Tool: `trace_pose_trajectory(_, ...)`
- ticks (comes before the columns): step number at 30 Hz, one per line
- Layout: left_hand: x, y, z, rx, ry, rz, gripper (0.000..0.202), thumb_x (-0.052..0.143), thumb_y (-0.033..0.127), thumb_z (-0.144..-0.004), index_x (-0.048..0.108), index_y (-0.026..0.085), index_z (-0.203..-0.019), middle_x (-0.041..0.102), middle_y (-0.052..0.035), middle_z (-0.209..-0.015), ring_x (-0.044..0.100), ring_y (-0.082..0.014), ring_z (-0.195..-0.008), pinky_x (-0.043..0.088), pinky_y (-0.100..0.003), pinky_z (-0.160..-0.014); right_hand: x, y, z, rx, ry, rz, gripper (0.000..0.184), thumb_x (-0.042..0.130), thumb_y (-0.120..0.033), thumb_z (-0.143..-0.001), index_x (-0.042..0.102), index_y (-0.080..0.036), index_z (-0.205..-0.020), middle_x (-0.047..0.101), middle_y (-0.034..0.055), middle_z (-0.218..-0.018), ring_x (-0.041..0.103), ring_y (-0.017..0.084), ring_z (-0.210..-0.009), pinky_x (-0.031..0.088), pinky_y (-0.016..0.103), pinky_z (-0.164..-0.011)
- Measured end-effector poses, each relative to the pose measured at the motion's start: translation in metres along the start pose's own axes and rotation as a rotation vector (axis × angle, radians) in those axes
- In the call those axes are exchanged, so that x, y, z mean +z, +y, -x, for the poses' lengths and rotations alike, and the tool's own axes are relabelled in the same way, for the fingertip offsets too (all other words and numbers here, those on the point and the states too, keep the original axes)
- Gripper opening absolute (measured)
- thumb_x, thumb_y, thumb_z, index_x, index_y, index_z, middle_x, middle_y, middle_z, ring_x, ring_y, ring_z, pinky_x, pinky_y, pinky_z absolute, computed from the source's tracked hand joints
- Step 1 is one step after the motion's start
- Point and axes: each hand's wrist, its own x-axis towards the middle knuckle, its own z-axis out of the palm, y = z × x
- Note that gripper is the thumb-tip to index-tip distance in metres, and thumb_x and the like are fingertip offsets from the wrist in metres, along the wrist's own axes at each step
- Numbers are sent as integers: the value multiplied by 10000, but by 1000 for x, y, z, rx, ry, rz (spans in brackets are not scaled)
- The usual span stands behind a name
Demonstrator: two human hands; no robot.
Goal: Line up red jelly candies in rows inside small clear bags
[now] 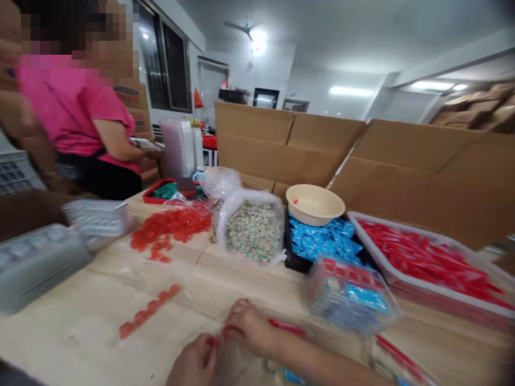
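Bright, even indoor light from ceiling lamp [258, 40] and fluorescent tube [351, 91], both far ahead of hands. Lamp blown out to white. Shadows soft; faint shade under beige bowl [313, 205] ahead of hands. Small highlights on plastic bag [251, 230] just beyond hands. Both hands slightly soft: left hand [196, 362], right hand [249, 327]. Wide-angle bending toward frame edges. Lower-right corner smeared; plastic pack [402, 362] right of hands out of focus. Mosaic blur over co-worker's head [76, 37], far left of hands.

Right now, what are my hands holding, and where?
Your left hand and right hand pinch a small red piece by its ends; exact item hidden.
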Motion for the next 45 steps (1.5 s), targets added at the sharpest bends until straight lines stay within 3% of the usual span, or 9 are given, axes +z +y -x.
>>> trace_pose_trajectory(7, 2, 11, 1, -61, 65, -32, 194, 389, 160, -782, 562, 143, -867, 573, -37, -751, 522, -133, -724, 304, -218, -619, -10, -6, 2, -82, -101, 95, 61, 539, -238, -762, 569, -190, -786, 560, -19, -783, 417, 126, -839, 240, 286, -788)
trace_pose_trajectory(14, -6, 8, 13, -19, 71, -85, 260, 384, 151, -788, 558, 141, -981, 553, -65, -917, 479, -158, -901, 321, -251, -798, -9, -32, 12, -72, 108, -44, 228, 401, -194, -827, 518, -223, -1021, 527, 12, -921, 414, 133, -850, 273, 278, -770)
trace_pose_trajectory(19, -15, 20, 5, 72, 15, -269, 332, 284, 113, -796, 585, 152, -928, 559, -65, -917, 484, -186, -891, 357, -311, -794, 6, -34, 10, 34, 49, 19, 91, 446, -124, -761, 536, -140, -756, 522, 24, -800, 403, 139, -798, 269, 282, -742)
trace_pose_trajectory(27, -19, 33, -5, 154, -26, -382, 365, 247, 88, -766, 580, 111, -913, 561, -95, -901, 483, -230, -880, 383, -373, -779, 12, -23, 7, 101, 127, -69, 172, 439, -79, -661, 533, -154, -784, 510, 15, -826, 371, 137, -820, 234, 284, -793)
trace_pose_trajectory(30, -16, 34, -5, 143, -52, -380, 378, 244, 83, -759, 586, 113, -918, 567, -89, -909, 489, -223, -884, 383, -360, -792, 9, -22, 6, 111, 80, -51, 190, 438, -77, -624, 532, -158, -768, 503, 8, -851, 361, 136, -846, 225, 276, -790)
trace_pose_trajectory(36, -8, 26, 5, 98, -9, -227, 344, 327, 110, -728, 575, 154, -962, 554, -47, -960, 476, -171, -922, 350, -283, -828, 0, -24, 5, 156, -22, 33, 123, 424, -138, -711, 540, -158, -747, 514, 9, -829, 375, 124, -844, 211, 267, -807)
trace_pose_trajectory(41, -1, 20, 4, 103, 32, -178, 342, 309, 115, -727, 595, 116, -913, 557, -84, -933, 471, -198, -897, 338, -319, -809, 6, -26, 7, 93, 5, 22, 121, 460, -134, -696, 532, -170, -787, 533, -2, -839, 397, 128, -835, 206, 278, -854)
trace_pose_trajectory(43, -4, 16, 4, 80, 74, -30, 333, 361, 118, -694, 582, 78, -941, 545, -104, -901, 465, -191, -878, 326, -316, -821, 10, -24, 7, 75, 2, 33, 78, 470, -140, -720, 529, -160, -768, 535, -1, -815, 398, 126, -831, 189, 292, -882)
trace_pose_trajectory(45, -8, 10, 7, 7, 58, 316, 398, 401, 116, -642, 525, 31, -1011, 521, -110, -882, 462, -168, -828, 352, -286, -757, 11, -23, 8, 87, -2, 24, 41, 490, -159, -740, 530, -158, -748, 532, -4, -803, 399, 125, -842, 191, 297, -889)
